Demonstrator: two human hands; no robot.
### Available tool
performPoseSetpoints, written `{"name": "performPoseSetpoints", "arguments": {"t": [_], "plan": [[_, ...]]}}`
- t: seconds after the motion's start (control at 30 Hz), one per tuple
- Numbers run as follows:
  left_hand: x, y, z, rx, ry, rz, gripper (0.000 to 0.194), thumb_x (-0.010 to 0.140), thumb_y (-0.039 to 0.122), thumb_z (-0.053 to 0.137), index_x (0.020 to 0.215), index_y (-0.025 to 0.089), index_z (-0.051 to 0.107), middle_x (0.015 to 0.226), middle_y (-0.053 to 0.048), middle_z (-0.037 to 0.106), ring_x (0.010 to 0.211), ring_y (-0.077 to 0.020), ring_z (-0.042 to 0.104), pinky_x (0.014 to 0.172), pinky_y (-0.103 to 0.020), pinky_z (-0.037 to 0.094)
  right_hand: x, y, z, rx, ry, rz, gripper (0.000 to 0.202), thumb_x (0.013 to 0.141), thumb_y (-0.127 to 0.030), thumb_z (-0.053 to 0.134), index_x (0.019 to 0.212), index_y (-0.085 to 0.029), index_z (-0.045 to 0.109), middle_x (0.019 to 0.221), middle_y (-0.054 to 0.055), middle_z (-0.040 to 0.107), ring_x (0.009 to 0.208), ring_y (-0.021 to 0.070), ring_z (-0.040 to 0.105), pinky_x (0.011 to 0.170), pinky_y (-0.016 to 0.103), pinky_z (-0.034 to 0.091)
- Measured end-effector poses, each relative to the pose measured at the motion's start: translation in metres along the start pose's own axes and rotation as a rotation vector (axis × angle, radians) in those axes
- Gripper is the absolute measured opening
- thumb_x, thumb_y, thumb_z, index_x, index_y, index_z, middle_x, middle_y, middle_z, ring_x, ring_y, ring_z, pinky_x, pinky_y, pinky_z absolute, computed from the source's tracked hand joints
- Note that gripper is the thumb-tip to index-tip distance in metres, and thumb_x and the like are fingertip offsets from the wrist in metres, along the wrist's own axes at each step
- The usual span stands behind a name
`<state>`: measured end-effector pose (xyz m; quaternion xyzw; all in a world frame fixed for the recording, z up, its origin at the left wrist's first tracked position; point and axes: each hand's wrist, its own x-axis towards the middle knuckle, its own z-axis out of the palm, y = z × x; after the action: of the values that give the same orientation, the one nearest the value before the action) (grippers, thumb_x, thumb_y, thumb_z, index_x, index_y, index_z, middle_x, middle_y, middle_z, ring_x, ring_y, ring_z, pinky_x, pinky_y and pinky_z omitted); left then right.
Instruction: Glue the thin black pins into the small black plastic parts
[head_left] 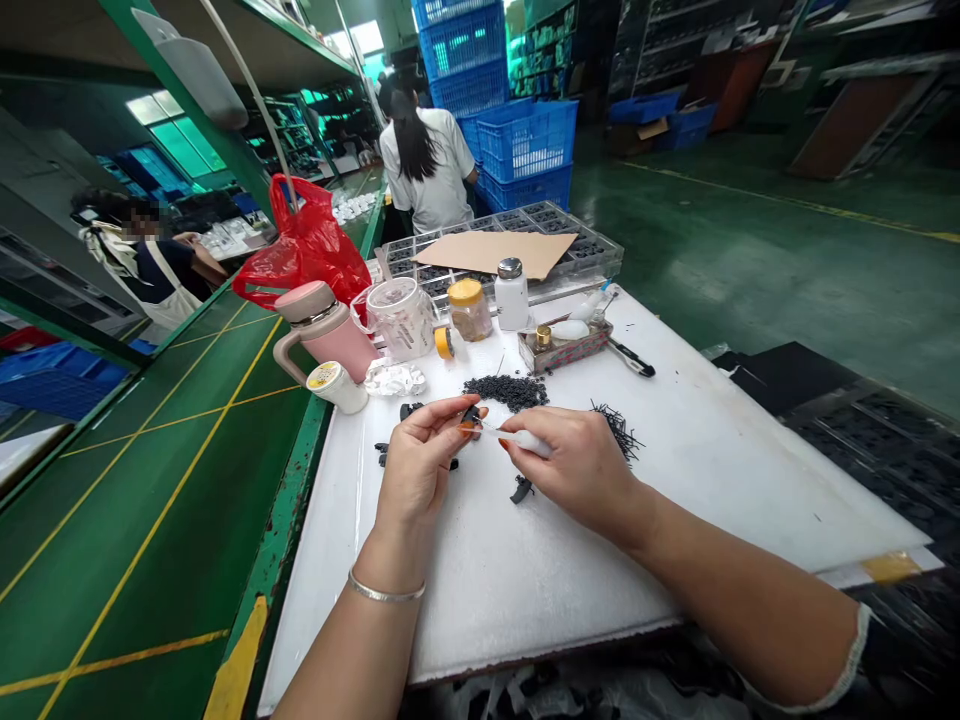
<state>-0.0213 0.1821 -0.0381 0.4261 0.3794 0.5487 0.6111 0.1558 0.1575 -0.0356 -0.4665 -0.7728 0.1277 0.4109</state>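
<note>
My left hand (pixel 429 445), with a silver bangle at the wrist, pinches a small black part (pixel 471 414) over the white board. In my right hand (pixel 574 455) is a white squeeze bottle (pixel 531 443), its thin tip touching or very close to that part. Behind my hands lies a pile of small black rings (pixel 506 391). Thin black pins (pixel 619 430) are heaped beyond my right hand. A curved black piece (pixel 521 489) rests on the board below the bottle. More black pieces (pixel 382 453) lie around my left hand, partly hidden by it.
Along the white board's (pixel 525 590) back stand a pink thermos (pixel 330 335), a clear jug (pixel 401 318), a yellow-lidded jar (pixel 469 310), a pump bottle (pixel 512 296) and a small tray (pixel 574 350). A black-handled cutter (pixel 632 358) lies right. Two people are beyond.
</note>
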Motion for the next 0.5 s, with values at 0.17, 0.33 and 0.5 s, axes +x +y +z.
{"name": "performPoseSetpoints", "arguments": {"t": [0.17, 0.33, 0.5], "plan": [[-0.0003, 0.0009, -0.0006, -0.036, -0.042, -0.04, 0.04, 0.07, 0.013, 0.075, 0.108, 0.02, 0.066, 0.115, -0.01, 0.067, 0.1, -0.0191, 0.065, 0.077, -0.022, 0.054, -0.0005, 0.0003, 0.001, -0.106, 0.006, -0.059, 0.011, 0.082, -0.017, 0.058, 0.088, -0.017, 0.067, 0.082, 0.003, 0.07, 0.076, 0.0167, 0.065, 0.07, 0.025, 0.044], [-0.0015, 0.0029, -0.0022, -0.011, -0.067, -0.101, 0.039, 0.071, 0.014, 0.075, 0.108, 0.018, 0.066, 0.107, -0.011, 0.07, 0.089, -0.0182, 0.068, 0.074, -0.022, 0.055, -0.0006, -0.0012, -0.0002, -0.176, 0.013, -0.086, 0.011, 0.081, -0.017, 0.058, 0.087, -0.017, 0.067, 0.08, 0.003, 0.07, 0.075, 0.0174, 0.065, 0.067, 0.026, 0.043], [-0.0001, 0.0015, -0.0035, 0.003, -0.046, -0.107, 0.031, 0.069, 0.014, 0.076, 0.1, 0.016, 0.071, 0.098, -0.009, 0.073, 0.081, -0.0137, 0.068, 0.075, -0.019, 0.053, -0.0015, -0.0018, -0.0018, -0.193, 0.003, -0.086, 0.013, 0.08, -0.016, 0.058, 0.087, -0.017, 0.068, 0.077, 0.002, 0.069, 0.073, 0.0174, 0.064, 0.066, 0.027, 0.041]]}}
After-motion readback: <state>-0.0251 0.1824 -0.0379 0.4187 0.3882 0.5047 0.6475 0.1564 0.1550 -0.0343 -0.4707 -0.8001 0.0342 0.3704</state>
